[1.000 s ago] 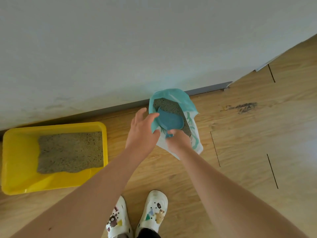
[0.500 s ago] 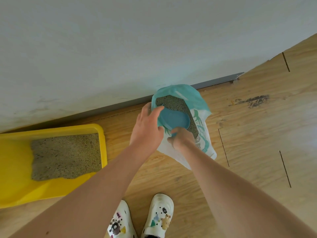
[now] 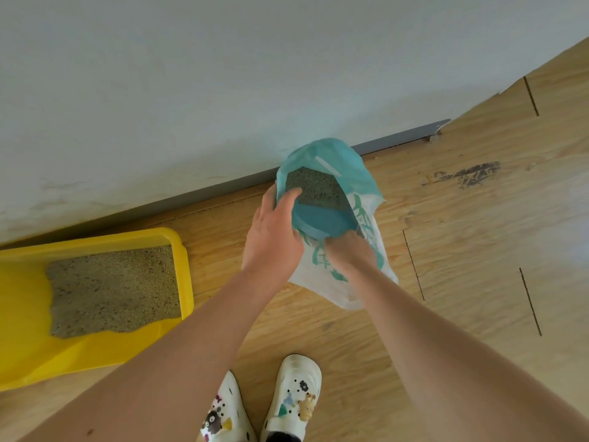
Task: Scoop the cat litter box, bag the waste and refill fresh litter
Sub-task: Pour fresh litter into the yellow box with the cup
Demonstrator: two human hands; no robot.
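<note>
An open teal and white litter bag point(image 3: 350, 173) stands on the wooden floor by the wall, with grey litter point(image 3: 314, 188) showing inside. My left hand point(image 3: 272, 237) grips the bag's left rim, thumb over the edge. My right hand point(image 3: 349, 252) holds the handle of a blue scoop point(image 3: 322, 218), whose bowl sits inside the bag mouth on the litter. The yellow litter box point(image 3: 25, 352) lies at the left, with a patch of grey-brown litter point(image 3: 114, 288) in its far right part.
A white wall point(image 3: 223, 74) with a grey skirting strip point(image 3: 398, 140) runs behind the bag. A dark scuff mark point(image 3: 468, 173) is on the floor to the right. My white clogs point(image 3: 293, 397) stand at the bottom.
My left hand has closed on the bag's rim. The scoop has gone deeper into the bag mouth. The view has shifted, so the litter box sits further left.
</note>
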